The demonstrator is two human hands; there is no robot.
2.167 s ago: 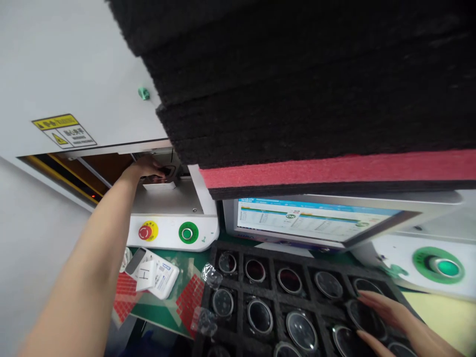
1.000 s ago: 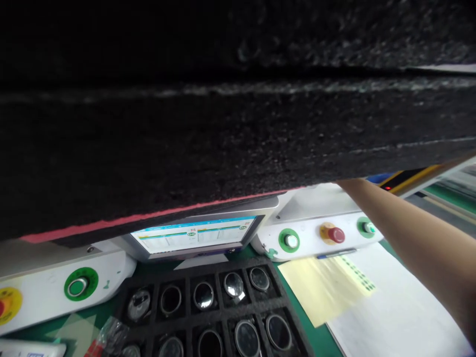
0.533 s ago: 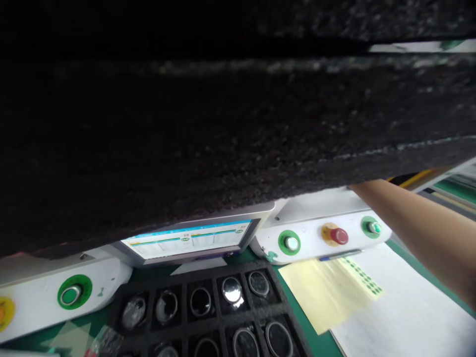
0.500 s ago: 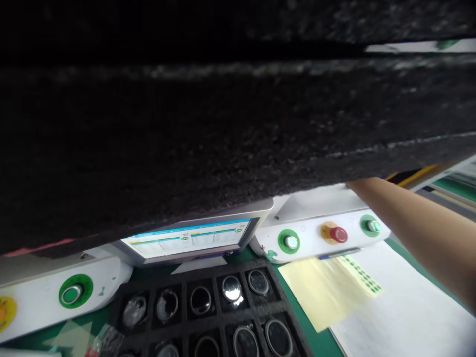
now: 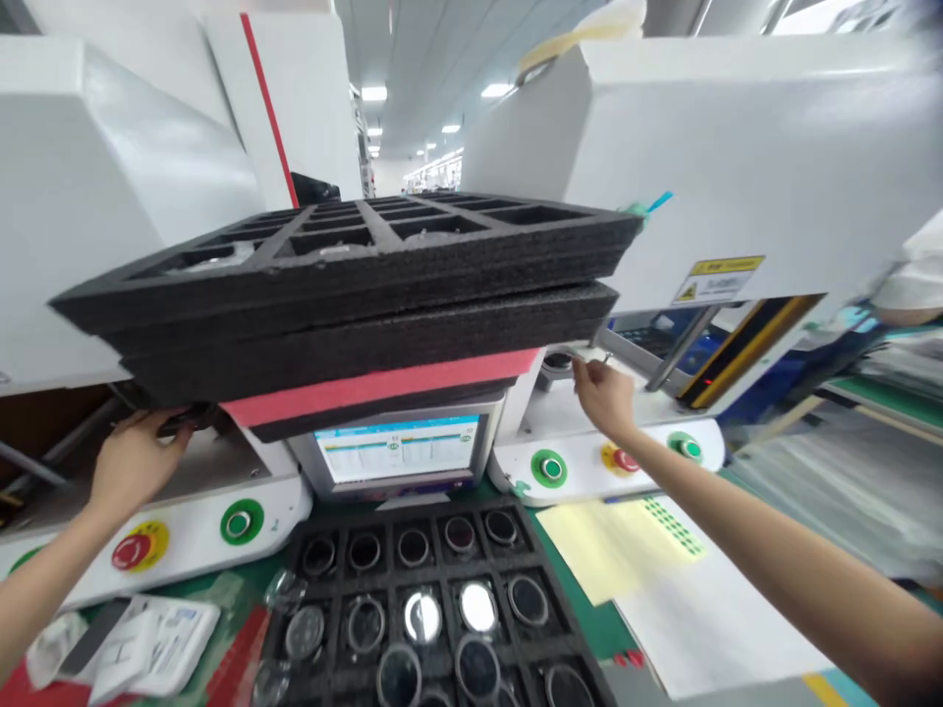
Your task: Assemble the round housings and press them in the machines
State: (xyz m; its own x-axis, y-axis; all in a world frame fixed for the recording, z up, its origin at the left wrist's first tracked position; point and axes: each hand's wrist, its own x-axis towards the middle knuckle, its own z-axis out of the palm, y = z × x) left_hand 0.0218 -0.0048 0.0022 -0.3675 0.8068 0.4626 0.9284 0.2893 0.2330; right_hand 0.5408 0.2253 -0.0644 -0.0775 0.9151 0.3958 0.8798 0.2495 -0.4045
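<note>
My left hand [image 5: 139, 454] reaches into the left machine, its fingers closed around a dark round part [image 5: 188, 417]. At the right machine, my right hand [image 5: 602, 393] has thumb and fingers pinched at the edge of a dark round piece [image 5: 558, 361]; what lies between the fingertips is too small to tell. Below, a black foam tray [image 5: 434, 587] holds several round glass-faced parts, some shiny. A stack of black foam trays [image 5: 368, 314] with a red layer [image 5: 383, 385] stands between the machines, above a lit screen [image 5: 402, 452].
Green buttons [image 5: 551, 468] and red stop buttons [image 5: 133, 552] line the white machine fronts. Yellow paper [image 5: 589, 550] and white sheets [image 5: 707, 628] lie right of the tray. Plastic wrapping and white items [image 5: 158, 643] are at lower left. Another person's sleeve or cap [image 5: 910, 280] shows at far right.
The view has drawn back from the foam stack that filled it, so both machines, the stack's top and both hands now show. Earlier only the right forearm was visible.
</note>
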